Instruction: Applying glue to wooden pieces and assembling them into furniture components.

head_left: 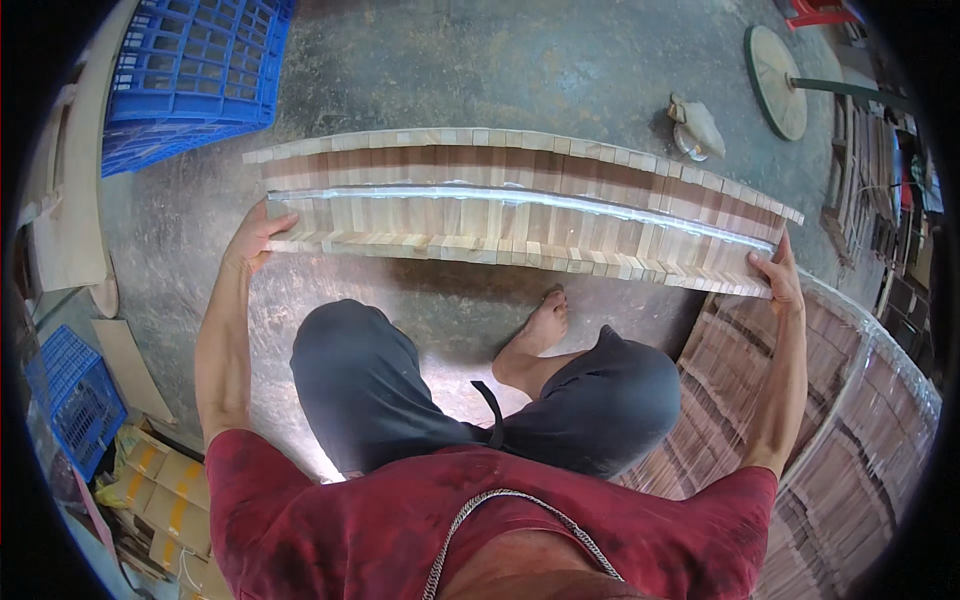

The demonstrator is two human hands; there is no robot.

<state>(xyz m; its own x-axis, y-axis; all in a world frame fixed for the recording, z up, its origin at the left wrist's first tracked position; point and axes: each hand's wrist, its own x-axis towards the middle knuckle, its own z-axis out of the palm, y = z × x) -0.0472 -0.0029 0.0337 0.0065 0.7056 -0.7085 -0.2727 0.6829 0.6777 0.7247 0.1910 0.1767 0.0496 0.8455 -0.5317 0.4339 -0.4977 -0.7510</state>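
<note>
1. Surface: grey concrete floor (400,80), worn and blotched, with pale patches. A bright patch of light lies on it between the knees.
2. Room, left side: large blue plastic crate (195,75) at upper left; smaller blue crate (80,395) lower down, with taped cardboard boxes (175,500) just below it.
3. Room, upper right: round disc base (775,82) with a dark pole, part of a red plastic item (822,12) beyond it. A small pale bundle (697,130) lies on the floor nearby; its contents cannot be told.
4. Lower right: broad stack of brown wooden pieces (720,365), with shiny film along its outer edge, beside the person's right knee.
5. Specimen: long row of wooden pieces (520,228), set side by side, with pale end faces along both long edges. A silvery strip (520,196) runs lengthwise between them. The row spans crosswise beyond the knees and the bare foot (545,325); whether it touches the floor cannot be told.
6. Left hand (258,238): fingers grasping the left end of the row, thumb over the near edge.
7. Right hand (782,280): fingers grasping the right end, thumb on the near side. The row lies between the two hands, tilted slightly, right end nearer the body.
</note>
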